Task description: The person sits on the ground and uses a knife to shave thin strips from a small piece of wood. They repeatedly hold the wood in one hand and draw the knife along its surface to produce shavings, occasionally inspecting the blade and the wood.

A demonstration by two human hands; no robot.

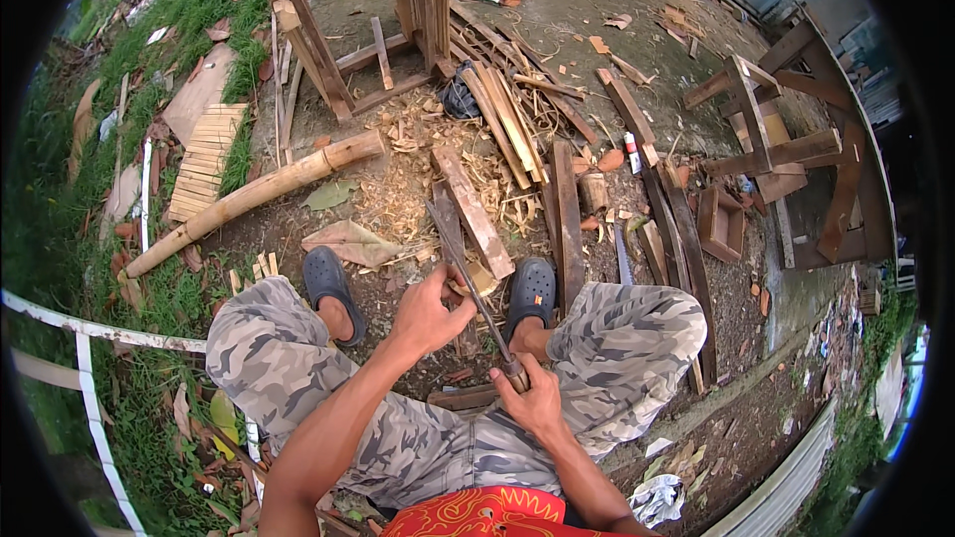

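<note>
Dark metal, in the head view: the long blade slants up and leftward from its wooden handle, which the right hand grasps. The left hand, nearer mid-blade, curls beside it; whether it pinches the small pale wood piece just across the blade, I cannot tell.

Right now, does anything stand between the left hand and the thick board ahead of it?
Yes: in this view, the long tool, its handle in the right hand, slants between the left hand and the thick board. A small pale wood piece also shows there.
</note>
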